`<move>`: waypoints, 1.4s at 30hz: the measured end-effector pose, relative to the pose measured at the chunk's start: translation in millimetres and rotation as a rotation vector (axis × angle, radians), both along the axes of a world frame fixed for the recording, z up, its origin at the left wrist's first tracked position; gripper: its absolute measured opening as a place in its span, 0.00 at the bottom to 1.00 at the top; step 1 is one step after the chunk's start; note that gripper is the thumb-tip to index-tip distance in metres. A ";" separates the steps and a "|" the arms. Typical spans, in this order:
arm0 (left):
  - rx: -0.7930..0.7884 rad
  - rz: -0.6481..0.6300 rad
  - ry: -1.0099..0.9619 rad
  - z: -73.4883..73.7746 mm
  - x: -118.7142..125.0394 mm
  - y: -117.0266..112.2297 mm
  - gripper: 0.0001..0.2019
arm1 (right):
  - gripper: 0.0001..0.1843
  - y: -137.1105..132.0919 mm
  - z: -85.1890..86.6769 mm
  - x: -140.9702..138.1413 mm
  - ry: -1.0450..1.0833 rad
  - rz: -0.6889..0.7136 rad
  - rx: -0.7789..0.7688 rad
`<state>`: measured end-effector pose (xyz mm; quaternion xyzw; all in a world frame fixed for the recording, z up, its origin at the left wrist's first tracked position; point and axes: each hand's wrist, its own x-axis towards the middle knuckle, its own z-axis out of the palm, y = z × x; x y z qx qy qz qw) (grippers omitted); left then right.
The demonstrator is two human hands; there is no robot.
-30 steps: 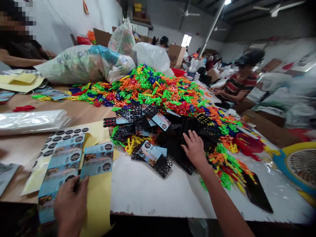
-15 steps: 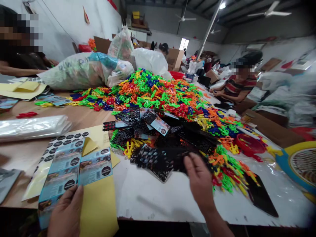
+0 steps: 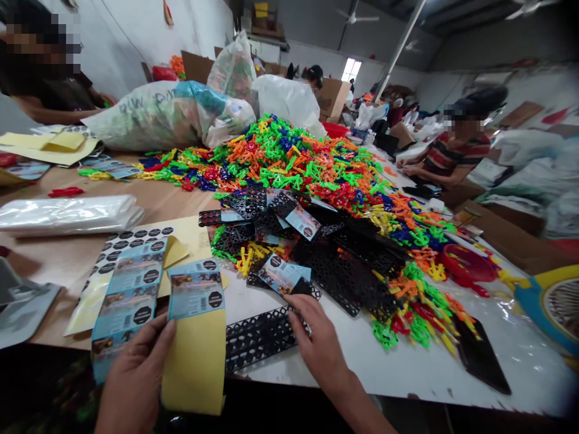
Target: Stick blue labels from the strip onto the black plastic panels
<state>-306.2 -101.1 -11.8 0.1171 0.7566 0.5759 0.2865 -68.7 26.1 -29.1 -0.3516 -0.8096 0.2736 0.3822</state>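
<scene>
My left hand (image 3: 138,367) is closed, thumb on top, around a strip of blue printed labels (image 3: 194,292) on yellow backing paper. My right hand (image 3: 319,343) pinches the right end of a black perforated plastic strip (image 3: 257,340), low over the white tabletop. Just beyond my right fingertips, a black perforated piece bearing a blue label (image 3: 283,274) lies at the front of a pile of similar black pieces (image 3: 335,265). Beneath my left hand's strip is a sheet with dark octagon stickers (image 3: 106,265).
Behind the black pieces rises a heap of bright plastic figures (image 3: 289,157). Folded clear plastic bags (image 3: 67,214) and a stuffed sack (image 3: 140,117) are at left. A red basket (image 3: 468,262), a dark phone-like slab (image 3: 482,355) and a yellow-blue fan (image 3: 552,301) stand right. Other people sit around.
My right hand has moved left and nearer me, bringing the black strip toward the labels. The left hand has shifted slightly right with its label strip. The view has turned a little.
</scene>
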 end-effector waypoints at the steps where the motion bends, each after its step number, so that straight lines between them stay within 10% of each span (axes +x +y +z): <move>1: 0.000 -0.059 0.025 2.3 5.7 1.8 0.26 | 0.18 -2.2 7.8 -13.4 0.018 0.091 0.013; 9: 0.111 -0.262 0.325 3.9 32.6 14.4 0.18 | 0.14 -4.3 16.2 -92.0 0.091 0.390 0.059; 18: 0.122 -0.349 0.206 -4.9 42.1 13.6 0.15 | 0.09 -3.9 9.0 -79.5 0.095 0.398 0.048; 31: -0.049 -0.545 0.664 7.3 45.9 1.2 0.14 | 0.10 -9.3 20.4 -77.9 -0.145 0.511 0.419; 42: -0.158 -0.446 0.515 16.3 45.2 0.4 0.12 | 0.10 -11.1 4.9 -83.5 0.092 0.391 0.152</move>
